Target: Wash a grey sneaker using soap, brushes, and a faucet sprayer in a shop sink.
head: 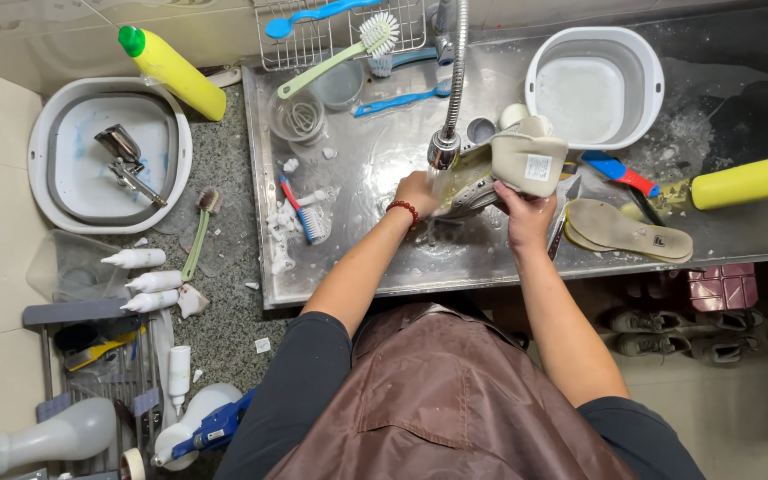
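Both hands clamped on shoe (pixel 513 160) under tap (pixel 445 147) over steel sink (pixel 357 169): left hand (pixel 417 192) at toe end, right hand (pixel 526 216) beneath heel. Insoles (pixel 628 228) lay just right, white tub (pixel 595 86) behind.

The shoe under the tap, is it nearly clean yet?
Insoles already lie out beside the sink. Right now the left hand and right hand hold the beige shoe under the running faucet. Foam flecks remain on the metal sink, and more shoes sit on the floor.
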